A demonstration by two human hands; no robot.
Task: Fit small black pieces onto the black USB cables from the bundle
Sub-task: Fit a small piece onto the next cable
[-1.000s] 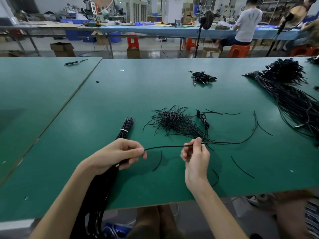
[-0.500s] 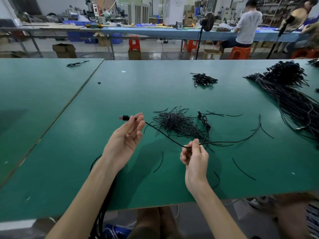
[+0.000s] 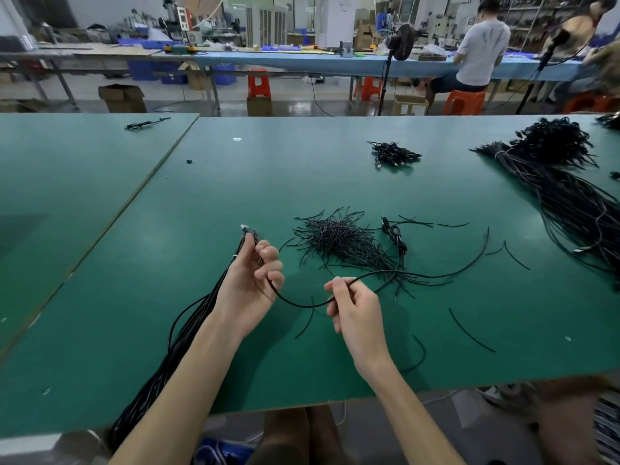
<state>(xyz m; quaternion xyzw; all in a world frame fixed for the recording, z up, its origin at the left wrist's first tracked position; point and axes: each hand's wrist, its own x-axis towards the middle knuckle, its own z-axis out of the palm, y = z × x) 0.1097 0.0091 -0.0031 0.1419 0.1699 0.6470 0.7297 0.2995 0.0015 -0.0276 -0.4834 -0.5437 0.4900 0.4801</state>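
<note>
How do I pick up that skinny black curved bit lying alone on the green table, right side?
Pinch the thin black curved piece near its middle, coming straight down from above. It lies flat on the green table with bare surface round it, so a side approach would only push it along. The right hand is nearer, though it pinches a thin black cable.

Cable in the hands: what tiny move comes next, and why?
Probably the right hand reaches to the pile of small black pieces for one: the left hand holds the cable near its plug end, and no piece shows on it.
</note>
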